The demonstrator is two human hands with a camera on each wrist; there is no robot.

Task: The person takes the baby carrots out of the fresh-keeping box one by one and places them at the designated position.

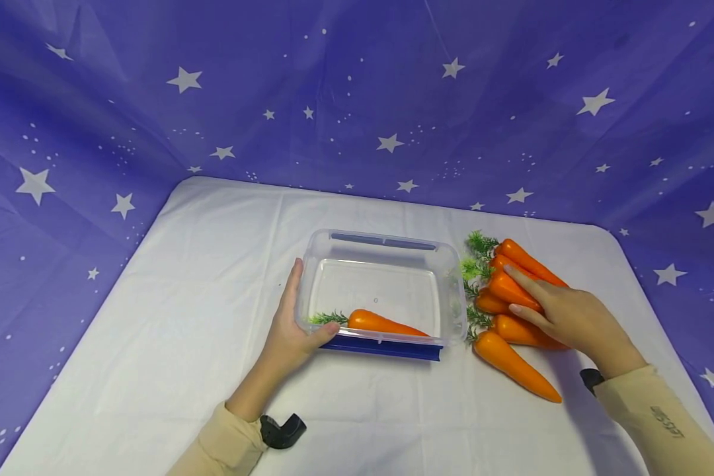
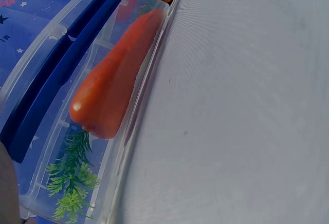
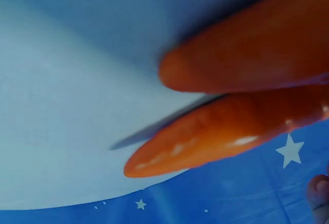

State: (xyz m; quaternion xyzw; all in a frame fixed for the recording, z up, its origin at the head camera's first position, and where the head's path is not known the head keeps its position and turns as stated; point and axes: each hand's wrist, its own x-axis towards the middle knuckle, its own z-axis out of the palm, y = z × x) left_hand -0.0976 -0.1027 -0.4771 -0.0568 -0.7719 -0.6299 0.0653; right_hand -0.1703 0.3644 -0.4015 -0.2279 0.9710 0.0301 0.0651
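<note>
A clear plastic container without a lid sits mid-table, its blue clip flap folded outward along the front. My left hand grips its left front corner, thumb over the rim and fingers along the outer left wall. Inside, against the front wall, lies one orange carrot with green leaves, seen through the plastic in the left wrist view. Over the carrot pile to the right, my right hand holds a carrot between thumb and fingers. The right wrist view shows carrot tips; most of that hand is out of frame.
Several other carrots lie at the container's right, leaves toward it; the nearest carrot points to the front right. A white cloth covers the table. Behind and beside it hangs a blue-purple star-patterned curtain.
</note>
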